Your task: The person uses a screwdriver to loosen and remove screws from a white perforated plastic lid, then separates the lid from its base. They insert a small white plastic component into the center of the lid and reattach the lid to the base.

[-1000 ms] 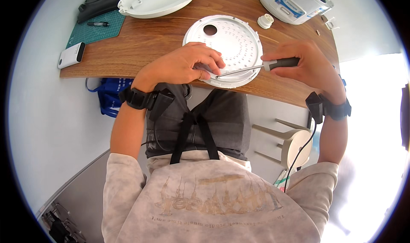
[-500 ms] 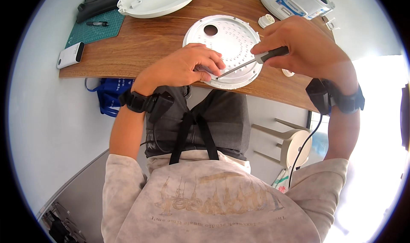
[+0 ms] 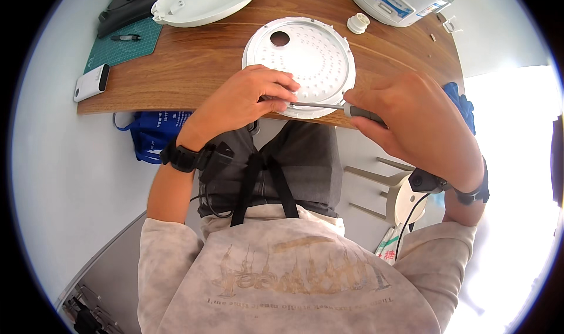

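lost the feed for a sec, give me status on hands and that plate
Left hand pins round perforated metal plate at its near rim. Right hand holds grey-handled screwdriver, tip by left fingers. Nothing blocking.

Perforated disc (image 3: 305, 58) on table (image 3: 194, 70)

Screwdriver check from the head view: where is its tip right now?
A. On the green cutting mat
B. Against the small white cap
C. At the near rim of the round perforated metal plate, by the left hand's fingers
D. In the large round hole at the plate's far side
C: the right hand holds the screwdriver nearly level, its shaft ending at the near rim of the round perforated plate, where the left hand pinches it.
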The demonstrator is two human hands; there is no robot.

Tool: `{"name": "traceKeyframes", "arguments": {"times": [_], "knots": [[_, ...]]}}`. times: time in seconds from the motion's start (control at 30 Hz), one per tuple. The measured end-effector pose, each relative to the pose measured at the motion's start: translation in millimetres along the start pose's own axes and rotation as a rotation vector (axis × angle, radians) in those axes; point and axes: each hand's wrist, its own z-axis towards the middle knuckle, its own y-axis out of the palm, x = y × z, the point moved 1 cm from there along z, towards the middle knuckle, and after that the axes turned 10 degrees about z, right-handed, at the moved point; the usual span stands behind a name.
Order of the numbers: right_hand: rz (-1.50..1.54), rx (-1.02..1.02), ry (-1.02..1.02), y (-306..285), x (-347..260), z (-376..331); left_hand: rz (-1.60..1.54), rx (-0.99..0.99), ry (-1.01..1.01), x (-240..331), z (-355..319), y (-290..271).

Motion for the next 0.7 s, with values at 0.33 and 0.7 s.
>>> {"name": "traceKeyframes", "arguments": {"times": [0.33, 0.7], "knots": [[-0.029, 0.088, -0.138, -0.9, 15.8, 4.6, -0.272, -0.079, -0.254, -22.3, 33.5, -32.8], [-0.106, 0.153, -0.249, 5.9, 11.6, 4.8, 0.381, 0.089, 0.087, -67.0, 122.4, -16.1]]}}
